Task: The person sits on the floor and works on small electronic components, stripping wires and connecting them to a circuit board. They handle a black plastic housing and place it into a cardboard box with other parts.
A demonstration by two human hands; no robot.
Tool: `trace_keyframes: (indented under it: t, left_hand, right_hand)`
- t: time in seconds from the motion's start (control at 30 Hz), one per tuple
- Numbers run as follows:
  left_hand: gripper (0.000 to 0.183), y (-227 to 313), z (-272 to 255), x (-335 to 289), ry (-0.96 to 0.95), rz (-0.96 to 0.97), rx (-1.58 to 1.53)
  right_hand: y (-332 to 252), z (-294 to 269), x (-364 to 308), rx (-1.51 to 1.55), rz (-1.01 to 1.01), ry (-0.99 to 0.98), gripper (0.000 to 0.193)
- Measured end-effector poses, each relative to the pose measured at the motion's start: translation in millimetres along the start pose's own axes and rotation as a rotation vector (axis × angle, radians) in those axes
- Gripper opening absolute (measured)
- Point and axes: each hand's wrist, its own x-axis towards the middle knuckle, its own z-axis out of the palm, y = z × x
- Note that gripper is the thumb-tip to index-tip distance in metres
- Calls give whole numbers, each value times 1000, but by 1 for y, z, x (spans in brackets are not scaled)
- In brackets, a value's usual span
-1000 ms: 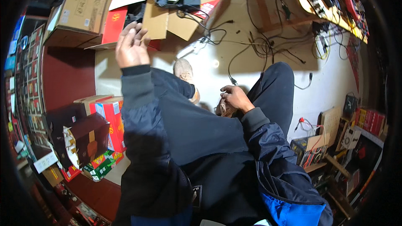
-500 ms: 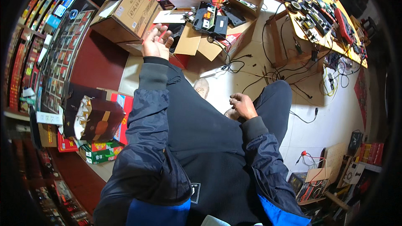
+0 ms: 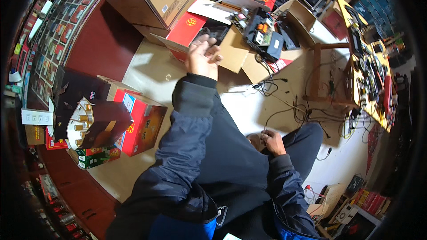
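Note:
My left hand (image 3: 203,58) is raised in front of the open cartons, its fingers apart and slightly curled, with nothing in it. Just beyond it lies the flap of a red box (image 3: 190,24) with dark parts inside. To the right, an opened black electronic device (image 3: 263,33) with orange components rests on a cardboard box (image 3: 235,49), its cable hanging down. My right hand (image 3: 273,142) is by my right knee, its fingers curled together. Whatever they may hold is hidden.
A large brown carton (image 3: 167,2) stands at the far left. Beside my left arm are a red box (image 3: 144,124) and a dark box (image 3: 104,122). Black cables (image 3: 302,113) trail over the floor near a wooden stool (image 3: 318,73). Electronics crowd the yellow-topped table (image 3: 377,73) at right.
The view has shifted left and downward, so the cartons and both hands appear farther right. My left hand now overlaps the red box's edge in view. My right hand stays by the knee.

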Motion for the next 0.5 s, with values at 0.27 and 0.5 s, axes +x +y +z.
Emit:
trace_keyframes:
  t: [0.27, 0.5]
  left_hand:
    - [25, 31, -20, 84, 252, 150, -91]
    - [22, 75, -65, 113, 166, 20, 117]
  right_hand:
    - [-55, 19, 54, -15, 1, -55, 26]
    - [-100, 67, 93, 157, -232, -155, 27]
